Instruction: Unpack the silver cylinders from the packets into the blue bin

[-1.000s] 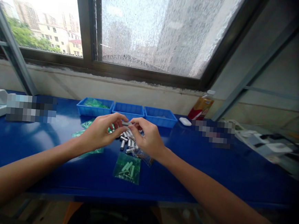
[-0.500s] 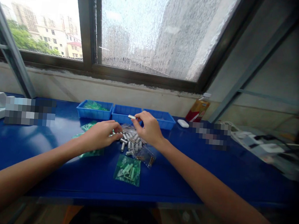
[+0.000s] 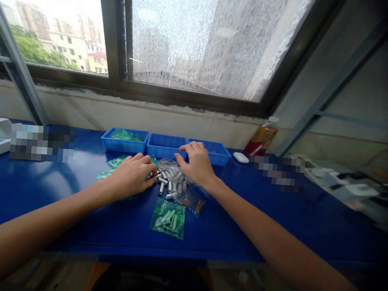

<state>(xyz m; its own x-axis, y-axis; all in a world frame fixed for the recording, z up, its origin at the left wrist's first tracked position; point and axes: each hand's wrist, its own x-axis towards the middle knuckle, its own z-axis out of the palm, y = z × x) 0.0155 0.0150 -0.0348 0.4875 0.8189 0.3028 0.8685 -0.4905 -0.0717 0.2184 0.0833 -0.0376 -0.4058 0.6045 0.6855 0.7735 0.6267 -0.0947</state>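
Several small silvery metal pieces (image 3: 172, 187) lie in a pile on the blue table, mixed with clear bags. My left hand (image 3: 136, 174) rests at the pile's left edge, its fingers curled on something I cannot make out. Above the pile's right side, in front of the middle blue bin (image 3: 166, 152), my right hand (image 3: 196, 163) has thumb and fingers apart with nothing between them. A green bag of pale strips (image 3: 168, 219) lies nearest the front edge. Beside it is a clear bag with copper-coloured pieces (image 3: 192, 202).
The left blue bin (image 3: 125, 147) holds green bags; a right blue bin (image 3: 218, 157) stands beside the middle one. Green bags (image 3: 106, 174) lie left of the pile. A bottle (image 3: 261, 137) and white case (image 3: 241, 157) are at the back right.
The small pale piece that was between my right thumb and fingers is no longer there, and those fingers have parted. My left hand has turned slightly, its fingers reaching more over the pile.
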